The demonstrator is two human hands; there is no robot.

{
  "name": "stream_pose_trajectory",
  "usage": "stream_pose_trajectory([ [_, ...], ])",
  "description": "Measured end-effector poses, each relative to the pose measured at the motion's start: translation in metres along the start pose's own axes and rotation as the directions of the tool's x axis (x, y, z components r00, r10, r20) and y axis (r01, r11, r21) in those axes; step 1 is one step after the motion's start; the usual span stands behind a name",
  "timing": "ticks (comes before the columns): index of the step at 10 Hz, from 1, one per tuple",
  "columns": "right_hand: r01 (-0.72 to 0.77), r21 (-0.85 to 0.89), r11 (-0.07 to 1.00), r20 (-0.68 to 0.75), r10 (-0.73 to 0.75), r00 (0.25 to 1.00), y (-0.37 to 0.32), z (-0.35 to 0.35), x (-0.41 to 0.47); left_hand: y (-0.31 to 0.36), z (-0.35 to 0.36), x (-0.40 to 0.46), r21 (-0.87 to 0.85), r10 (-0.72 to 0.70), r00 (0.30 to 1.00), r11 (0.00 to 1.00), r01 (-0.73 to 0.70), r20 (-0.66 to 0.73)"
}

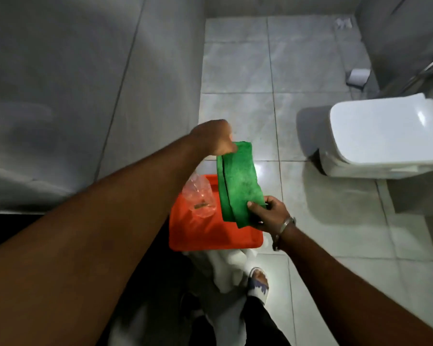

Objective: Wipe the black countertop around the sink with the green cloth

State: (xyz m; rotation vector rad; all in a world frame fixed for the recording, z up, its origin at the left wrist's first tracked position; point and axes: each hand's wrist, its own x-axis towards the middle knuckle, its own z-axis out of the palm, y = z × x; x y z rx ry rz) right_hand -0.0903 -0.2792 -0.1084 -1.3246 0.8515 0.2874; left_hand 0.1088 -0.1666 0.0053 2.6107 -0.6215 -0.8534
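Note:
A folded green cloth [238, 181] is stretched between both my hands, above an orange tray. My left hand [214, 137] pinches its far end. My right hand [269, 213] grips its near end, and a metal bracelet sits on that wrist. A dark strip of the black countertop [8, 228] shows at the left edge, mostly hidden behind my left forearm. No sink is in view.
The orange tray [210, 236] holds a clear plastic bottle [200, 196] lying on its side. A white toilet [383, 136] stands at the right. Grey wall panels fill the left; grey floor tiles [260, 71] stretch ahead. My sandalled foot [259, 283] is below.

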Motion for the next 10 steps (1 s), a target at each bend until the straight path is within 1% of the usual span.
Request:
stream_pose_trajectory([
  [1,0.035,-0.087,0.996,-0.049,-0.04,0.998,0.039,-0.002,0.031,0.016,0.011,0.034,0.31,-0.048,0.979,0.951,-0.017,0.2],
  [2,0.087,-0.137,0.987,-0.076,-0.098,0.992,0.056,-0.006,0.038,0.021,0.023,0.039,0.349,-0.13,0.955,0.937,0.03,0.266],
  [3,0.036,-0.189,0.981,-0.087,-0.053,0.995,0.067,-0.009,0.04,0.01,0.049,0.028,0.26,-0.145,0.976,0.96,0.1,0.16],
  [4,-0.029,-0.32,0.947,-0.116,-0.009,0.993,0.073,-0.01,0.042,0.004,0.085,0.019,0.188,-0.229,0.971,0.959,0.212,0.069],
  [5,-0.065,-0.425,0.903,-0.141,0.005,0.99,0.073,-0.013,0.043,0.005,0.109,0.017,0.124,-0.302,0.953,0.946,0.299,0.0],
  [6,-0.093,-0.533,0.841,-0.125,0.031,0.992,0.073,-0.011,0.044,0.006,0.125,0.015,0.075,-0.332,0.942,0.939,0.334,-0.047],
  [7,-0.083,-0.607,0.79,-0.105,0.024,0.994,0.072,-0.004,0.051,0.006,0.131,0.019,0.084,-0.325,0.941,0.939,0.333,-0.092],
  [8,-0.051,-0.761,0.647,-0.016,0.059,0.998,0.066,0.001,0.053,0.007,0.128,0.023,0.081,-0.335,0.937,0.936,0.344,-0.101],
  [9,-0.005,-0.864,0.504,0.024,0.051,0.998,0.047,0.0,0.047,0.018,0.123,0.013,0.073,-0.355,0.93,0.929,0.362,-0.091],
  [10,0.04,-0.871,0.49,0.025,-0.037,0.999,0.016,-0.003,0.03,0.03,0.107,-0.003,0.023,-0.371,0.924,0.927,0.375,-0.095],
])
